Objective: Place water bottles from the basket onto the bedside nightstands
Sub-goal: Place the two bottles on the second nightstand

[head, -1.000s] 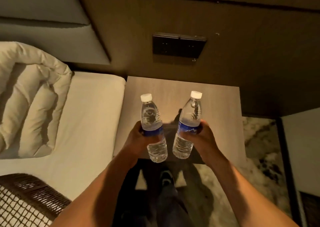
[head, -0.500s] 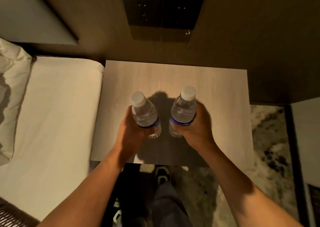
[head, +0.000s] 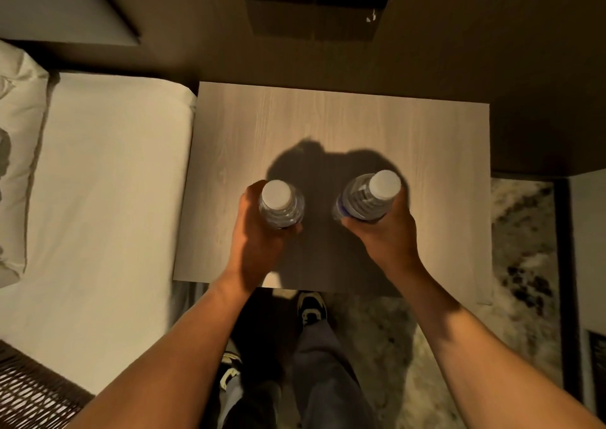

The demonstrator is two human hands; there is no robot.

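Note:
Two clear water bottles with white caps stand upright over the light wood nightstand (head: pixel 341 120), seen almost from straight above. My left hand (head: pixel 254 241) grips the left bottle (head: pixel 280 204) around its body. The right bottle (head: pixel 370 197), with a strip of blue label showing, is held the same way by my right hand (head: pixel 383 235). Both bottles are over the middle of the top, side by side and apart. Their bases are hidden, so I cannot tell whether they touch the wood.
The bed (head: pixel 98 182) with a white sheet lies left of the nightstand, a pillow (head: pixel 16 153) at the far left. A dark wicker basket (head: pixel 29 392) shows at the bottom left. A dark wall panel (head: pixel 314 2) is behind the nightstand. A patterned carpet (head: pixel 521 248) and my feet are below.
Both hands have carried the bottles forward over the nightstand and lowered them. The bottles have gone from tilted to upright and spread slightly apart. The view has moved closer and more downward.

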